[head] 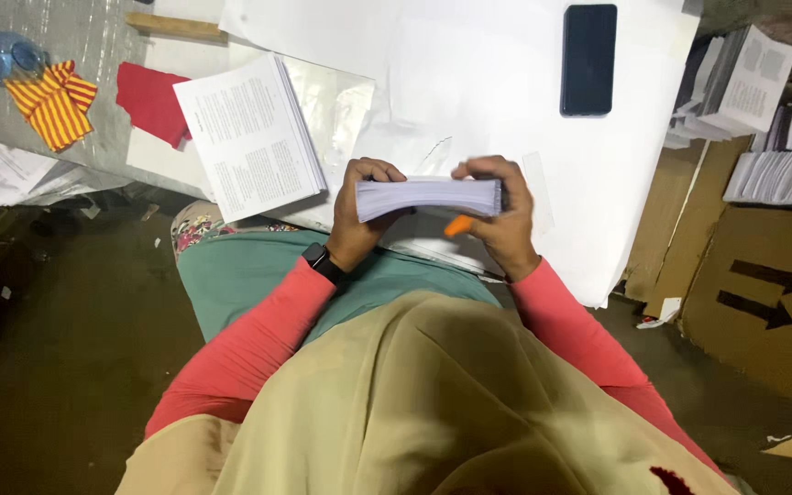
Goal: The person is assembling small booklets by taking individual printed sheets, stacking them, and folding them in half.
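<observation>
At the near edge of the counter (543, 229), both hands grip a thick stack of white sheets (428, 196) from opposite ends, holding it on edge just above the white paper that covers the surface. The left hand (359, 215) curls around the stack's left end, thumb in front and fingers wrapped over the top. The right hand (501, 225) closes on the right end in the same way, and an orange object (458, 225), small and partly hidden, shows beneath its thumb; what it is cannot be told. A dark watch (324, 263) sits on the left wrist, and both arms wear coral-red sleeves.

To the left of the hands, a second pile of printed pages (249, 133) lies flat on the counter, tilted at an angle, well apart from the held stack. Beyond it lie a red cloth piece (150, 101) and a red-and-yellow striped cloth (52, 103), with a wooden stick (176, 26) near the far edge. A black phone (588, 60) rests face up on the white paper, further back and to the right. On the right, off the counter, more bundles of printed sheets (781, 174) sit atop cardboard boxes (763, 302) marked with black arrows.
</observation>
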